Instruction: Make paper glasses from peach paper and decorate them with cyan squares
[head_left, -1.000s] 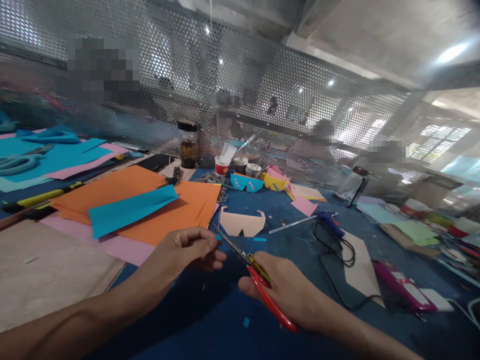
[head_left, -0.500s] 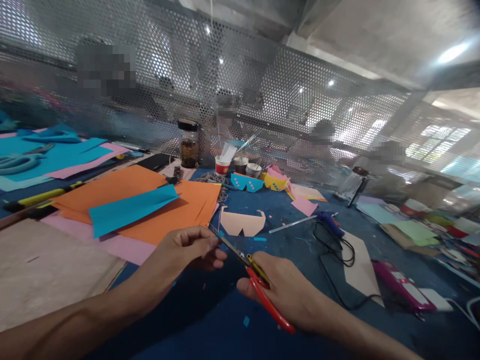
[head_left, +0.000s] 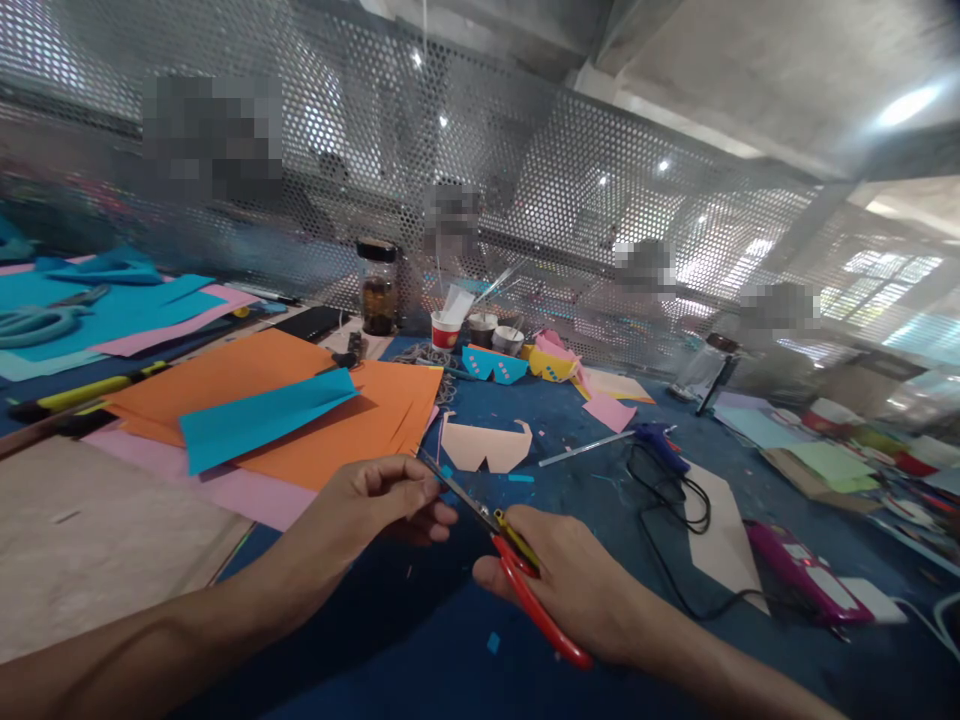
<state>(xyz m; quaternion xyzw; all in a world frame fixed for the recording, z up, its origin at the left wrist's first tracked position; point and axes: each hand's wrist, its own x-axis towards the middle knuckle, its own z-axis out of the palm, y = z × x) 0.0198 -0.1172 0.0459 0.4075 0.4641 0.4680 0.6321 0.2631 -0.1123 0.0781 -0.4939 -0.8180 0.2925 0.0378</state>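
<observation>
In my right hand point(head_left: 577, 575) is a pair of scissors point(head_left: 536, 605) with red and yellow handles, its blades pointing up and left. The blade tips reach the fingertips of my left hand point(head_left: 394, 500), whose thumb and forefinger are pinched together. Beside the blades, at those fingertips, shows a small piece of blue paper point(head_left: 447, 471), mostly hidden. Just beyond lies a pale pink paper glasses shape point(head_left: 484, 446). Farther back stand a blue paper glasses shape point(head_left: 493, 364) with pink dots and a yellow one point(head_left: 551, 365) with dots.
Orange sheets point(head_left: 375, 400) and a folded blue strip point(head_left: 266, 420) lie at left. At right are a glue gun point(head_left: 660, 445) with a black cord, a glue stick point(head_left: 585, 448) and a magenta device point(head_left: 806, 570). Paper cups point(head_left: 445, 332) and a jar point(head_left: 377, 290) stand by the perforated screen.
My left fingertips and the small blue piece have shifted very slightly right and down. The scissors and my right hand look almost unmoved.
</observation>
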